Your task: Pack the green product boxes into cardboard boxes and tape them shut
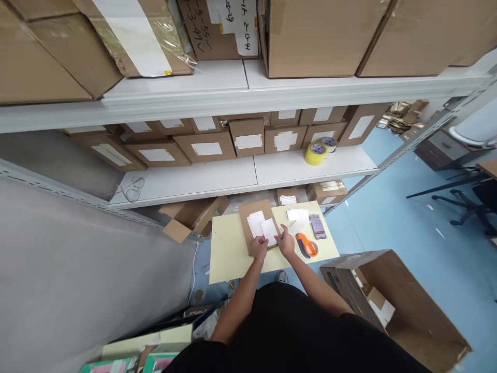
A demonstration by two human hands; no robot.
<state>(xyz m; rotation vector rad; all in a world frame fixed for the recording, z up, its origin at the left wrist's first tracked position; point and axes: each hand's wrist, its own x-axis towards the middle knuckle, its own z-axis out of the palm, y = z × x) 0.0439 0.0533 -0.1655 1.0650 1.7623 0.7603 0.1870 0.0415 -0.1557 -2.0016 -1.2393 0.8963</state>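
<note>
A flat brown cardboard box (pixel 246 211) lies on the pale yellow tabletop (pixel 227 254) in front of me. One white label (pixel 255 223) is on its upper face. A second white label (pixel 269 230) overlaps the first one's right side. My left hand (pixel 259 247) is closed in a pinch at this second label's lower left corner. At its right edge is my right hand (pixel 286 242), thumb against the label and index finger raised; the other fingers are partly hidden. Right of that hand lie an orange tape dispenser (pixel 306 245), white paper sheets (pixel 298 220) and a phone-like purple object (pixel 317 227), blurred out.
Shelves with labelled cartons (pixel 207 148) rise behind the table. Yellow tape rolls (pixel 316 154) sit on the middle shelf. An open carton (pixel 190 220) stands left of the table, and a large open box (pixel 407 290) stands on the floor at right. A wall (pixel 97 248) closes the left side.
</note>
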